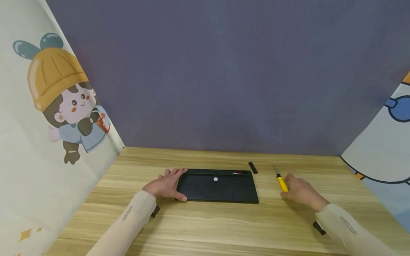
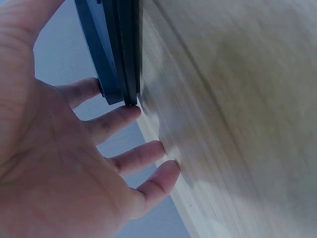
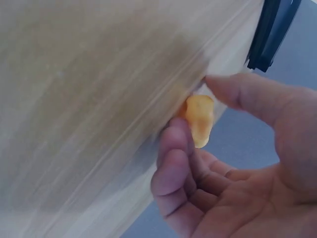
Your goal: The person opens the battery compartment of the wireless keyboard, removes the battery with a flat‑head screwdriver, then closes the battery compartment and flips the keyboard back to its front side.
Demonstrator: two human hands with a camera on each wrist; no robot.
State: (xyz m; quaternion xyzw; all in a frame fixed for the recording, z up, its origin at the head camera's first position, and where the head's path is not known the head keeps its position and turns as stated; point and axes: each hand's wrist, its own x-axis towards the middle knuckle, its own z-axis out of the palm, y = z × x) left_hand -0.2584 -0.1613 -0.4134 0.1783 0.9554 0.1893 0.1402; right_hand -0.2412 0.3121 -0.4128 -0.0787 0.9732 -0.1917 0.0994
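A black keyboard [image 1: 221, 188] lies underside up, with a white round sticker and an uncovered compartment [image 1: 237, 173] showing something red and white near its far right corner. My left hand [image 1: 166, 185] spans its left end, thumb at the near corner and fingers fairly straight by the far one. In the left wrist view, fingertips touch the keyboard's edge [image 2: 130, 59]. To the right lies a screwdriver with a yellow handle [image 1: 283, 184], shaft pointing away. My right hand [image 1: 301, 192] is around the handle, thumb and fingers on either side; in the right wrist view a gap shows beside the thumb.
A small black strip-shaped cover [image 1: 253, 168] lies between the keyboard and the screwdriver, toward the back. The wooden table [image 1: 208, 227] ends at a grey-purple panel [image 1: 217, 78] behind. Printed cartoon walls stand at left and right.
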